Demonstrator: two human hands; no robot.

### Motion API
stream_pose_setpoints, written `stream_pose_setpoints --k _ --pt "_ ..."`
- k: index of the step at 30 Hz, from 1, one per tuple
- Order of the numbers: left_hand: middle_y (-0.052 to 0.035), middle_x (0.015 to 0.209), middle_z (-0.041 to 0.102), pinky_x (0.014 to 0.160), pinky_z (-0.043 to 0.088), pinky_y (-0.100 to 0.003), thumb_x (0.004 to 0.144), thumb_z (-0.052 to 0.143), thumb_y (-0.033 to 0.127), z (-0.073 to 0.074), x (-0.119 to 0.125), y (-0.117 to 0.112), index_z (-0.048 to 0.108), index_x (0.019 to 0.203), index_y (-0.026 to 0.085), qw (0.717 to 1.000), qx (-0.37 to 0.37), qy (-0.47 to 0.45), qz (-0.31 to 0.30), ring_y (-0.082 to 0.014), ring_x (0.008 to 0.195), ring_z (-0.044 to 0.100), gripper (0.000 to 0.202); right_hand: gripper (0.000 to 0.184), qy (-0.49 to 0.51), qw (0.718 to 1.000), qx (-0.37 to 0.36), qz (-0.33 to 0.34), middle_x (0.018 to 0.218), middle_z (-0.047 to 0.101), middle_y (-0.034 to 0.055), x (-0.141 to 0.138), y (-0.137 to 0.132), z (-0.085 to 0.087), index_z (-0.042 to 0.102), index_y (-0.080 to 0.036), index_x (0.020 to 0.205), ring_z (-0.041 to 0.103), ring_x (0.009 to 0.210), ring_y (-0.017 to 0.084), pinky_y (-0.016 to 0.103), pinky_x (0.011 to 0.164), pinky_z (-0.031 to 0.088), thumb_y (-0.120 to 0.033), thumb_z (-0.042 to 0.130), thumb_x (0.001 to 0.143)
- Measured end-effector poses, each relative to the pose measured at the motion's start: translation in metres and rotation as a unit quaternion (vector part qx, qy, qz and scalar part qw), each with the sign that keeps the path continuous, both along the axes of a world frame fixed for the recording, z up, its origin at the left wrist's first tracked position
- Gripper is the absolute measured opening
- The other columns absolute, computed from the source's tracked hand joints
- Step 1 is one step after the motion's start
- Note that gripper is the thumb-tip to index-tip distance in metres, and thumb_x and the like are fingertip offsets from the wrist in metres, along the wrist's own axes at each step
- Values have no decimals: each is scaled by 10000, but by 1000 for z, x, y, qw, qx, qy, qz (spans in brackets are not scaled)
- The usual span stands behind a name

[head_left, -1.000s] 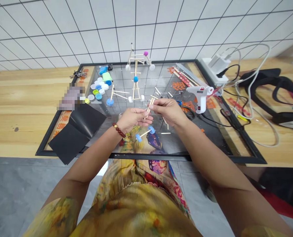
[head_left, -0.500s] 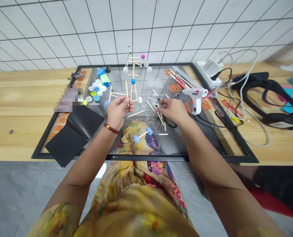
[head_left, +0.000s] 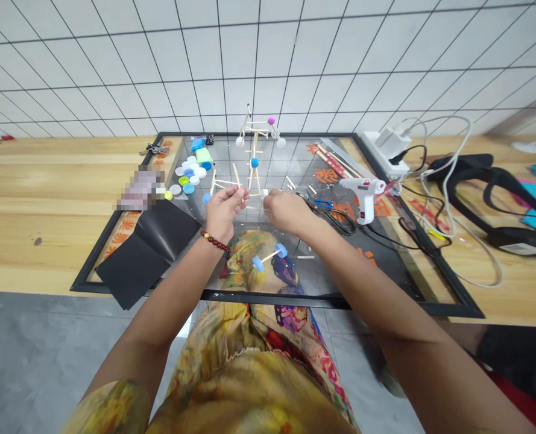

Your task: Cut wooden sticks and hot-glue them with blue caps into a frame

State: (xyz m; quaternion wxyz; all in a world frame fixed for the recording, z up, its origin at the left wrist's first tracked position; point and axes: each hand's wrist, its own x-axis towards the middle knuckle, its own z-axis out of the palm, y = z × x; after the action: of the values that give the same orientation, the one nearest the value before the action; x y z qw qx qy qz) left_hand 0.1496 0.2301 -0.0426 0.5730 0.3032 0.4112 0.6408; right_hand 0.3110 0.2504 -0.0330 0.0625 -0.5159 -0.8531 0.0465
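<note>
My left hand pinches a thin wooden stick, which points up from the fingertips. My right hand is close by on the right, its fingers pressed together; whatever they hold is hidden. Just beyond both hands stands a framework of sticks with a blue cap, a pink cap and white round caps. Left of it, another stick piece with a blue cap is partly behind my left hand. Nearer me lies a stick axle with two light-blue caps.
Bottle caps cluster at the left. A black sheet overhangs the dark-framed glass panel. Rightward are black-handled scissors, a white glue gun, a power strip, tangled cables and a black strapped headset.
My right hand has moved left from the loose sticks and scissors toward my left hand, uncovering the scissors. My left hand still pinches the stick. The camera view has shifted slightly.
</note>
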Motion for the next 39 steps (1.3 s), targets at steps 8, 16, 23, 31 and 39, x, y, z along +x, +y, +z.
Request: stream_pose_setpoints --k 8,16,23,31,39 --pt "-60 782 728 738 542 -256 802 709 178 -1 4 -6 677 862 108 977 -118 9 -175 -135 724 707 98 390 584 790 -184 -31 609 610 -15 5 -8 -11 613 -185 745 552 547 109 252 554 461 -538 761 674" --pt "-73 729 725 700 560 -239 814 705 167 -4 6 -7 711 848 92 970 -135 30 -202 -125 670 697 83 385 630 752 -180 -69 669 656 -4 -1 -11 -18 681 -178 695 577 634 121 279 650 478 -452 874 506" --pt "-56 678 710 618 542 -213 723 800 210 -5 11 -12 706 807 90 971 -102 74 -201 -106 600 670 174 386 638 736 -219 -56 564 500 -59 9 -11 -17 667 -169 706 356 503 55 229 483 265 -501 826 591" --pt "-69 709 730 659 540 -227 623 865 320 -7 15 -18 719 784 104 952 -71 112 -277 -145 703 705 306 445 588 780 -212 -21 536 497 -40 12 -15 -10 620 -173 586 404 539 83 251 548 340 -591 769 622" --pt "-63 673 711 646 521 -250 707 811 282 0 12 -15 688 768 102 978 -96 43 -178 -114 588 643 227 725 412 905 -16 109 917 575 22 18 -14 -16 567 -196 1279 488 758 146 302 735 443 -425 809 635"
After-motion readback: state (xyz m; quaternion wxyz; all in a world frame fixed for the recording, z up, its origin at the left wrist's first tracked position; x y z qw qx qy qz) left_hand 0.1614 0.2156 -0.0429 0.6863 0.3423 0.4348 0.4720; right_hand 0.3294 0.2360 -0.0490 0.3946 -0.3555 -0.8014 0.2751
